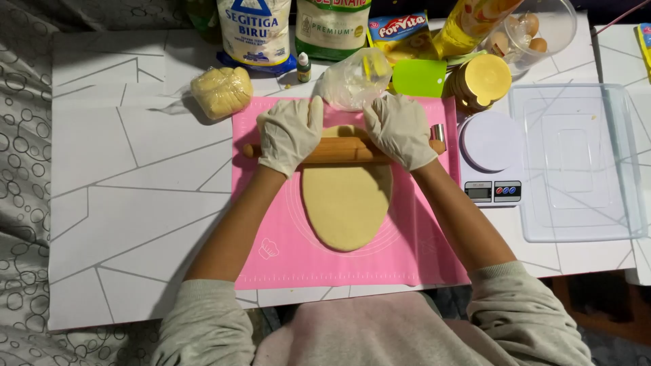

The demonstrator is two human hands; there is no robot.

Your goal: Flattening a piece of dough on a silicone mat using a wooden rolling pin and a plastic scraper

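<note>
A flattened oval of pale yellow dough point(346, 203) lies on a pink silicone mat point(271, 224). Across its far end rests a wooden rolling pin point(342, 150). My left hand point(290, 133) and my right hand point(400, 130), both in white gloves, press flat on top of the pin, one at each side of the dough. The palms cover most of the pin; only its middle and its end knobs show.
A wrapped lump of yellow dough point(222, 91) sits at the back left. A digital kitchen scale point(489, 157) and a clear plastic tray point(576, 163) stand to the right. Flour bags, a clear bag point(352, 78), a green scraper point(419, 78), round yellow lids point(483, 80) and eggs line the far edge.
</note>
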